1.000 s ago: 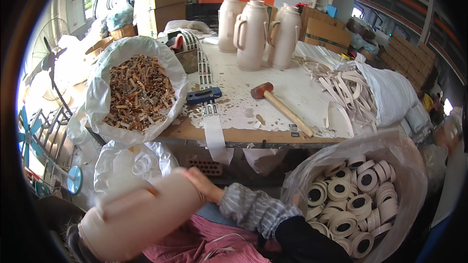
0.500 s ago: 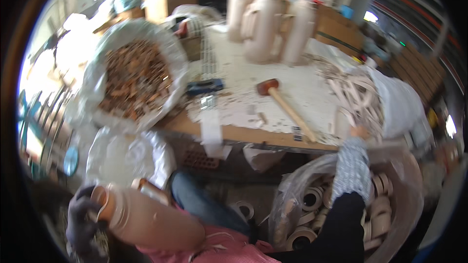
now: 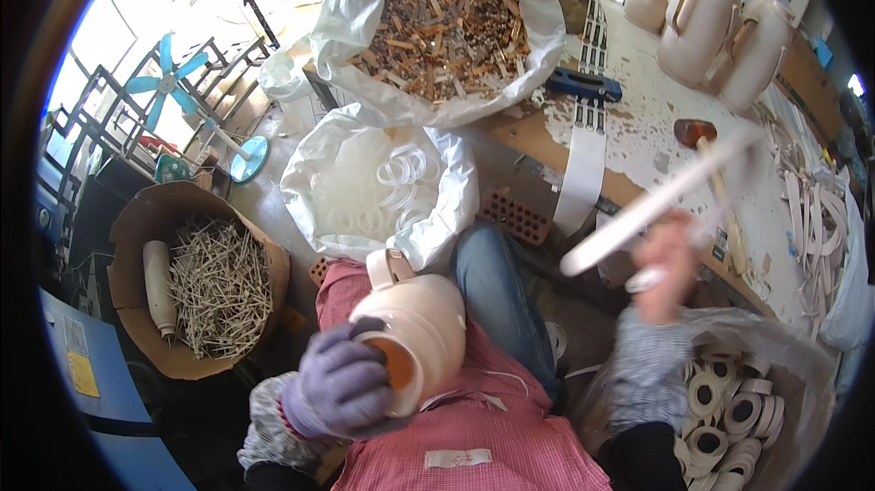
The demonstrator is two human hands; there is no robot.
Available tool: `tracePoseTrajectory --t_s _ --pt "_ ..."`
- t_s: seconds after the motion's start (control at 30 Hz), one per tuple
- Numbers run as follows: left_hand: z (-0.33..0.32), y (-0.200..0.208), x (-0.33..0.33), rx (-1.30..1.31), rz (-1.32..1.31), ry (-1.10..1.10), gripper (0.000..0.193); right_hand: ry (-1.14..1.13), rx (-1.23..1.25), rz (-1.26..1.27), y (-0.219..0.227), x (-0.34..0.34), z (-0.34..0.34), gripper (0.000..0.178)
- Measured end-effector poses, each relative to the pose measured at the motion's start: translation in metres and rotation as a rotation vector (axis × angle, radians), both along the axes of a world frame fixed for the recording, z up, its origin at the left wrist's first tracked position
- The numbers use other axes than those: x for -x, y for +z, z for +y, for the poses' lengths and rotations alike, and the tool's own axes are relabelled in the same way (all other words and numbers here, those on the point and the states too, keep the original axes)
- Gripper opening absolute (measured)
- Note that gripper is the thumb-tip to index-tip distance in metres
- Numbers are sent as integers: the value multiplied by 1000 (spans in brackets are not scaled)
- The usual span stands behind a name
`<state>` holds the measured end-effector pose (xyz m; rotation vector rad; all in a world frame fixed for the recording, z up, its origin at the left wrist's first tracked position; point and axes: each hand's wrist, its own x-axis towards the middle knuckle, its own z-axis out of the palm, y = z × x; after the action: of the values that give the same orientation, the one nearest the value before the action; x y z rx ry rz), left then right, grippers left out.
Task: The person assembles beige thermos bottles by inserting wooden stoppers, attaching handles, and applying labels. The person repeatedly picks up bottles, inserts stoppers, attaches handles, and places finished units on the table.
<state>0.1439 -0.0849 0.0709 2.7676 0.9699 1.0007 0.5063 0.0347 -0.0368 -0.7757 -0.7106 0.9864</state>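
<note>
My left hand [image 3: 342, 386], in a purple-grey glove, is closed on the mouth rim of a cream plastic jug [image 3: 428, 313]. The jug lies tilted across my lap over the pink apron, its open mouth toward the glove and an orange inside showing. In my bare right hand [image 3: 667, 263] is a long pale plastic strip [image 3: 629, 225], looped back and blurred by motion. It is held above the bench's front edge, apart from the jug. Behind it a mallet [image 3: 695, 134] with a wooden handle rests on the bench.
Pale strips [image 3: 816, 227] are heaped at the bench's right. Three jugs [image 3: 697, 22] stand at the back. Bags hold metal bits [image 3: 442, 35], clear rings [image 3: 401, 181] and cream rings [image 3: 729, 409]. Left are a carton [image 3: 137, 327] of screw-like pieces and a fan [image 3: 167, 84].
My view has swung left. The right hand has come away from the strip heap with a strip in it. My left hand has brought the jug nearer my lap's middle and turned it.
</note>
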Motion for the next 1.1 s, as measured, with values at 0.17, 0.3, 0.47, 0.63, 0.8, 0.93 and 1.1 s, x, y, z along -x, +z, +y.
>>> tracePoseTrajectory --t_s 0.17,0.3,0.47,0.63,0.8,0.93,1.1 --pt "-24 -22 12 20 58 -14 37 482 32 116 6 177 -31 24" --pt "-31 -25 31 16 60 -83 33 604 103 -69 7 203 -48 19" --pt "-27 -20 29 105 -344 215 27 674 162 -225 -4 206 -61 18" --pt "-11 -56 47 973 -1253 523 31 847 168 -309 -4 218 -57 26" --pt "-22 -106 59 1176 -1592 202 32 1058 296 -174 0 211 -45 31" --pt "-27 -116 48 1073 -1663 152 28 1063 267 -141 -5 203 -45 31" --pt "-21 -103 32 1104 -1607 341 22 1040 306 -161 -5 197 -40 29"
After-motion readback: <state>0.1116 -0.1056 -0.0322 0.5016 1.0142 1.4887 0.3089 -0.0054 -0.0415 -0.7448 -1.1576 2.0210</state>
